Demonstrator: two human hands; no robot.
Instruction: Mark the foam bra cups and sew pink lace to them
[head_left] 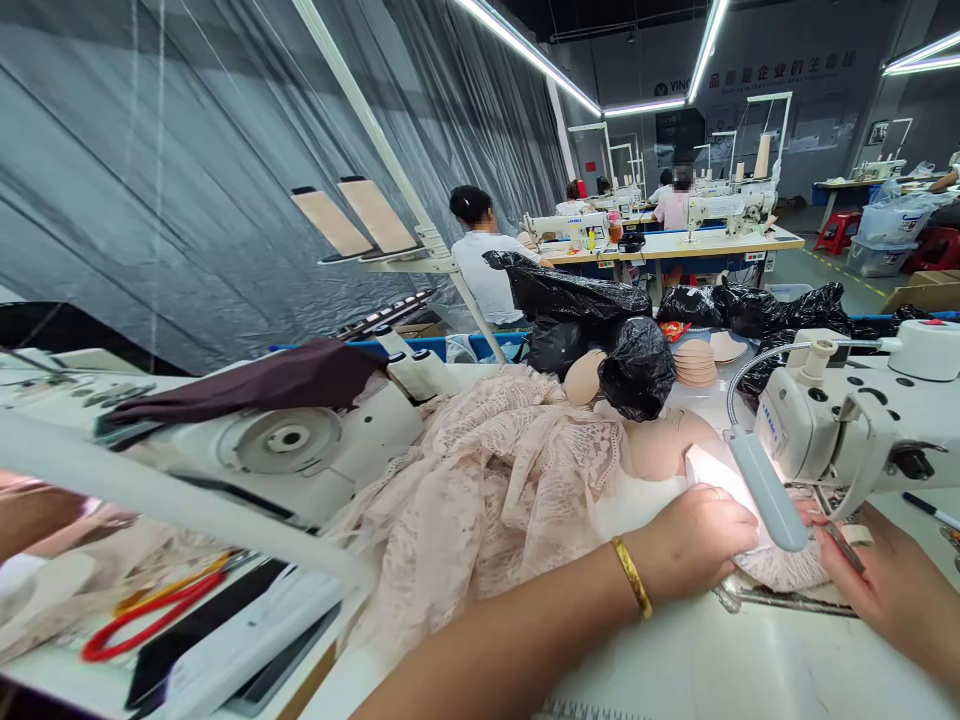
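Note:
My left hand [701, 540], with a gold bracelet [632, 576] on its wrist, is closed with curled fingers at the edge of a pale lace-covered piece [787, 565]. That piece lies under the needle area of a white sewing machine [817, 415]. A pale flat piece [720, 478] shows just beyond those fingers. My right hand [889, 580] is closed at the other side of the lace, around a narrow metal tool [846, 548] whose kind I cannot make out. A grey lamp [766, 490] partly hides the needle area.
A heap of beige lace [495, 470] lies left of my hands. Behind it are black plastic bags [637, 365] and stacked beige cups [695, 362]. Red-handled scissors [154, 615] lie on the neighbouring table at left, near another person's arm [34, 515]. Co-workers [487, 265] sit farther back.

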